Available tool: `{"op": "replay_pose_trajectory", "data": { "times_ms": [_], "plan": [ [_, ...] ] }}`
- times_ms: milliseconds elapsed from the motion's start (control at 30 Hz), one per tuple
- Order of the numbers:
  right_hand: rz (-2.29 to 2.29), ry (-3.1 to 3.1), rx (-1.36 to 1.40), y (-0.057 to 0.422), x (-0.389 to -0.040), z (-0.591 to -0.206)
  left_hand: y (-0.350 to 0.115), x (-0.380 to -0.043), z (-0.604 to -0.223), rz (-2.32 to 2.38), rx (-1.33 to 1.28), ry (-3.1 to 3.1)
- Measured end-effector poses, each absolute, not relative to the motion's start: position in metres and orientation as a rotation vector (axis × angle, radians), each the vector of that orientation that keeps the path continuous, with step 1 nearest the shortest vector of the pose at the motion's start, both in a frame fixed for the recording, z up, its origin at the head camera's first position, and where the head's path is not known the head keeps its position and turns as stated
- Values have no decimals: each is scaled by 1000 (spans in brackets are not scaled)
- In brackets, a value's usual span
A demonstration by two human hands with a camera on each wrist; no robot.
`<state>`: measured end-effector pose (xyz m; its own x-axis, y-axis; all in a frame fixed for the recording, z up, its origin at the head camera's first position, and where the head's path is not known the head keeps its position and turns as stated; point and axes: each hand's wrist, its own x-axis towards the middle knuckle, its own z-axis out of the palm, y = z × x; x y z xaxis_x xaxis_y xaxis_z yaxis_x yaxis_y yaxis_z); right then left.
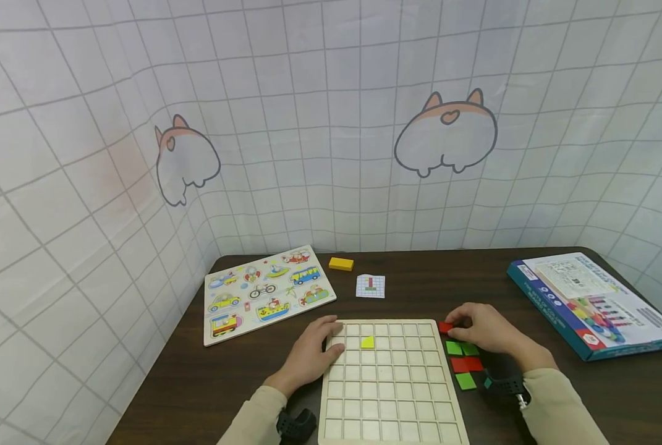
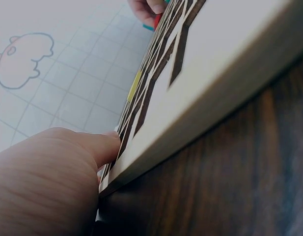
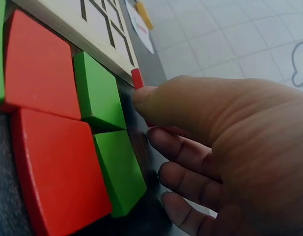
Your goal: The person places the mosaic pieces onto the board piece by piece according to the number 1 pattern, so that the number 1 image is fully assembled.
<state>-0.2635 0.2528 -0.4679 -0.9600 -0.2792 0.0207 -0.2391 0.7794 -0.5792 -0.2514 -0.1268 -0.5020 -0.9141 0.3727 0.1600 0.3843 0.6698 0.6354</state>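
A pale wooden grid board (image 1: pixel 368 390) lies before me, with a yellow piece (image 1: pixel 367 342) in one upper-left cell. My left hand (image 1: pixel 308 352) rests on the board's upper left edge, its thumb lying over the rim in the left wrist view. Just beyond the upper right corner, my right hand (image 1: pixel 486 327) pinches a small red tile (image 3: pixel 137 78) between thumb and forefinger; the fingertips hide part of it. Beneath that hand, along the board's right side, are green tiles (image 3: pixel 99 91) and red tiles (image 3: pixel 58 172) laid close together.
Behind the board are a small paper card (image 1: pixel 370 286) with a red and green drawing and a yellow block (image 1: pixel 341 264). A picture puzzle board (image 1: pixel 269 293) lies at back left. A flat game box (image 1: pixel 598 309) occupies the right side. Gridded curtain surrounds the dark table.
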Motion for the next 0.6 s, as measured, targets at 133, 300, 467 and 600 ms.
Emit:
{"op": "replay_pose_trajectory", "data": {
  "times_ms": [133, 300, 467, 600],
  "plan": [
    [-955, 2893, -405, 252, -264, -468, -127, -252, -501, -1093, -651, -2853],
    [-950, 2906, -387, 251, -264, -468, -127, -252, -502, -1091, -652, -2847],
    [-941, 2928, -397, 248, -264, -467, -127, -252, -502, -1087, -653, -2845],
    [-965, 2953, -456, 244, -262, -465, -127, -252, -502, -1085, -658, -2848]
  ]
}}
